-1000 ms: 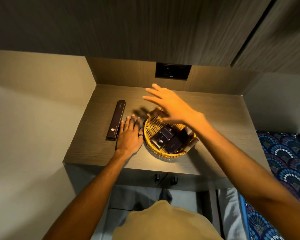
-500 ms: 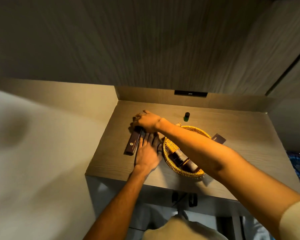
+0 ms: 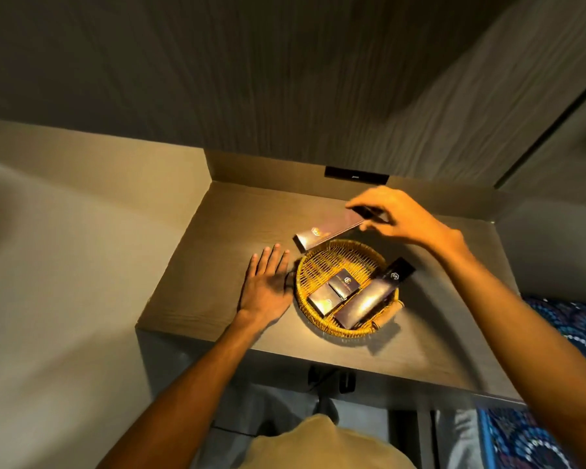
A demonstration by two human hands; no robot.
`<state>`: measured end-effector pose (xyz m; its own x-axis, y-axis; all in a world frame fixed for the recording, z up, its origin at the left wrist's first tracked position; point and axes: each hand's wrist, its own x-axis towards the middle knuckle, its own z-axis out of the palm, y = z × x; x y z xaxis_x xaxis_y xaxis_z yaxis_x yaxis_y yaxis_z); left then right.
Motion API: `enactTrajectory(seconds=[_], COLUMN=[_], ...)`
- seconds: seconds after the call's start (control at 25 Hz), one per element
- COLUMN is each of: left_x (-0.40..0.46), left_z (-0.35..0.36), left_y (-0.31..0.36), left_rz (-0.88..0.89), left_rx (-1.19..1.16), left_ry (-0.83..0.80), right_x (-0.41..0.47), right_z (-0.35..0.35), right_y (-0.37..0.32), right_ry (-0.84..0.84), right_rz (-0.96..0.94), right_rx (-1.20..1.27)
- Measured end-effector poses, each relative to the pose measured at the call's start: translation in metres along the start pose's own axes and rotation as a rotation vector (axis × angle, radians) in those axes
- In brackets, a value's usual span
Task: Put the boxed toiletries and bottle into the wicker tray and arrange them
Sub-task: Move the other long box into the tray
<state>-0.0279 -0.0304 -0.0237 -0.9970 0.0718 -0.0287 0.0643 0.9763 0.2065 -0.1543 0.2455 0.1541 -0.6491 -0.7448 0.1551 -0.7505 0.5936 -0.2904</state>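
Note:
A round wicker tray (image 3: pixel 322 262) sits on the wooden shelf. Inside it lie two small dark boxes (image 3: pixel 335 290) and a long dark box (image 3: pixel 369 301) that sticks out over the tray's right rim. My right hand (image 3: pixel 396 218) pinches one end of another long dark box (image 3: pixel 329 230) and holds it tilted above the tray's far rim. My left hand (image 3: pixel 266 286) lies flat on the shelf with its fingers apart, right beside the tray's left edge. No bottle shows in this view.
The wooden shelf (image 3: pixel 224 265) ends in a front edge near me and a wall on the left. A dark socket panel (image 3: pixel 356 175) sits in the back wall. A patterned blue fabric (image 3: pixel 555 333) lies at the right.
My right hand has picked the long box up from the shelf's left side and carried it right, over the tray's far rim. My left hand has stayed flat beside the tray.

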Motion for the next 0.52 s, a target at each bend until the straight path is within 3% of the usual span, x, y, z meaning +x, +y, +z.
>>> enactTrajectory(seconds=[0.2,0.52], left_x=[0.001,0.000], left_z=[-0.001,-0.002], left_y=[0.001,0.003], left_rz=[-0.025,-0.030], left_rx=[-0.006,-0.023], left_ry=[-0.009,-0.020], right_x=[-0.043,-0.014], right_z=[0.022,0.062], right_y=[0.026,0.014], right_ry=[-0.177,-0.215], right_rz=[0.229,0.153], right_rx=[-0.107,-0.229])
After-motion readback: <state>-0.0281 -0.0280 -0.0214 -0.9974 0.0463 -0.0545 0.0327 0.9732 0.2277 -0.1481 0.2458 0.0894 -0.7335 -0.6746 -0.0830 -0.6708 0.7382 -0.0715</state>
